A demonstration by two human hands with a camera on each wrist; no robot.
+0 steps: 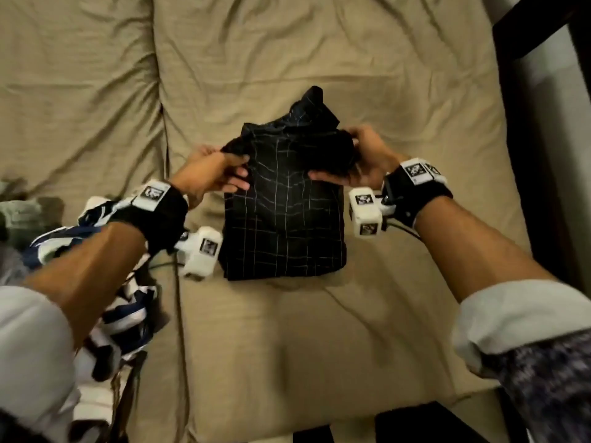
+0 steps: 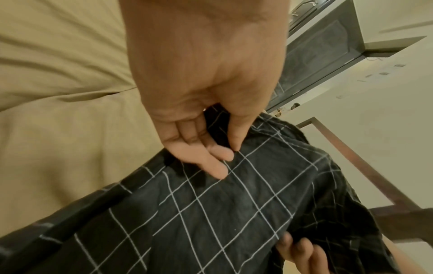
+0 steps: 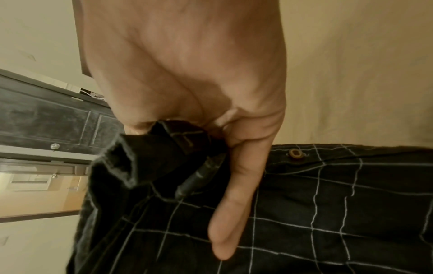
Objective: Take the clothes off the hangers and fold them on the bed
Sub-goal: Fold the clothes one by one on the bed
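Note:
A black shirt with a thin white grid (image 1: 284, 219) lies partly folded on the tan bed sheet (image 1: 287, 75), its near half flat and its far part lifted. My left hand (image 1: 220, 172) pinches the shirt's left edge between thumb and fingers (image 2: 222, 153). My right hand (image 1: 355, 158) grips the bunched right edge, thumb on the near side. In the right wrist view, dark cloth (image 3: 145, 163) is gathered in the palm, one finger (image 3: 234, 200) lies stretched along the shirt, and a brown button (image 3: 295, 153) shows. No hanger is in sight.
A heap of navy-and-white clothes (image 1: 121, 308) lies at the bed's left edge under my left forearm, with grey-green cloth (image 1: 19, 215) beyond it. A dark wooden frame (image 1: 540, 123) runs along the bed's right side. A dark door (image 3: 46, 118) stands in the background.

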